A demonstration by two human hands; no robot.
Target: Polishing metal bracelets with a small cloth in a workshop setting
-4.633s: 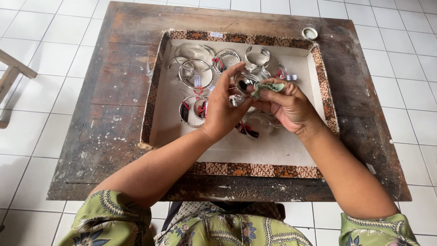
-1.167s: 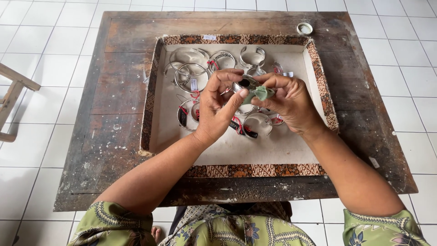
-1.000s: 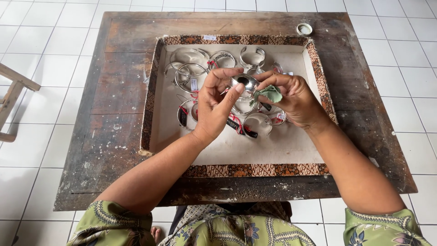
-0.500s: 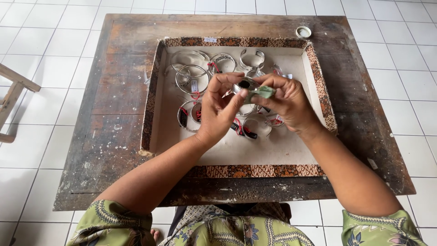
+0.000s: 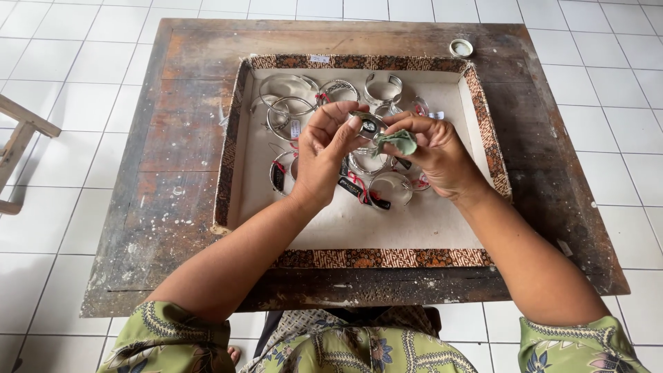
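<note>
Left hand (image 5: 324, 155): raised over the middle of the tray, fingers curled closed. Thumb and fingertips pinch a small silver ring (image 5: 368, 126) with a dark face; the ring sits at the fingertips, above the tray's contents, not resting on anything.

Right hand (image 5: 435, 153): held just beside the left, fingers bent inward. It grips a small crumpled green cloth (image 5: 399, 142) between thumb and fingers. The cloth touches or nearly touches the ring; the exact contact point is hard to make out from this angle.

Tray (image 5: 238, 131): shallow, rectangular, pale inner floor, walls covered in a brown patterned fabric. It lies on a worn, paint-marked wooden table (image 5: 173, 138).

Contents of the tray: several silver bangles (image 5: 290, 103) grouped in the upper half, some overlapping, a few with small tags on red thread. One wide open cuff (image 5: 383, 86) lies near the far wall. More bangles lie directly beneath the hands, partly hidden by them.

Other items: a small round white lid (image 5: 460, 48) rests on the table near its far right corner, well apart from the tray's contents. The table stands on a white tiled floor (image 5: 62, 62). Both forearms emerge from green patterned sleeves (image 5: 173, 338) at the lower edge of the view.
</note>
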